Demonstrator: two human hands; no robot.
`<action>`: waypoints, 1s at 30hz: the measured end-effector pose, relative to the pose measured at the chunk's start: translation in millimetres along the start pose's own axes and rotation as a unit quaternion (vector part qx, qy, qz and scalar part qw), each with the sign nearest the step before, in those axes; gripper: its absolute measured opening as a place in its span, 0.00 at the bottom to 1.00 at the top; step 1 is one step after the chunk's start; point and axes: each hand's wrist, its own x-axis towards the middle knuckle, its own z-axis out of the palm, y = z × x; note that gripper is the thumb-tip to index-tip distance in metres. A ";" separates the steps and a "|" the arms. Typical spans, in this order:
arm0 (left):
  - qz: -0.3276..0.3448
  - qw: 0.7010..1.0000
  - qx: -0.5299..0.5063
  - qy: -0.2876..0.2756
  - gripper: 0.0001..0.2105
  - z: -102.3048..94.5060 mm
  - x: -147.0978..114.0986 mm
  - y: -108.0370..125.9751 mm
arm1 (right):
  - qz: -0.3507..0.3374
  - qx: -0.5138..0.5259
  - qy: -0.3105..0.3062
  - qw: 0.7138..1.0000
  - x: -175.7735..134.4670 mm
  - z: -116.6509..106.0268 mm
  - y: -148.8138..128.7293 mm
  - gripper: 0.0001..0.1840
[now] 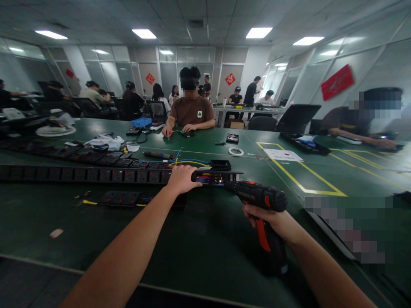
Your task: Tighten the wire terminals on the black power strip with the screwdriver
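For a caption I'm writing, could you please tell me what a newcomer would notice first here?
The black-and-orange drill in the right hand stands out, right of centre. The left hand holds a long black socket strip reaching the picture's left edge.

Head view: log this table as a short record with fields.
Left hand: on the long black socket strip, near its open end
Right hand: holding a black-and-orange power drill
Drill tip: at the strip's open end; contact unclear
Behind strip: blue and yellow wires
Nearer the wearer: short black socket block
Farther back: white ring, blue basket
Opposite: person in brown shirt
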 end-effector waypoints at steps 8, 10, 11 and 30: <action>0.006 1.000 0.003 0.008 0.33 0.6 -0.4 -0.4 | 0.011 0.026 -0.012 1.000 0.1 -0.4 1.3 0.24; 0.004 1.000 0.002 0.005 0.33 -0.3 -0.7 0.2 | 0.013 0.027 -0.013 0.999 -0.1 -0.3 1.4 0.24; 0.003 1.000 0.002 0.002 0.33 -0.9 -0.9 0.6 | 0.014 0.026 -0.011 0.999 -0.2 -0.2 1.3 0.24; 0.001 1.000 0.006 0.005 0.34 -0.1 -0.3 0.4 | 0.000 0.017 -0.017 1.000 2.7 -3.9 7.2 0.22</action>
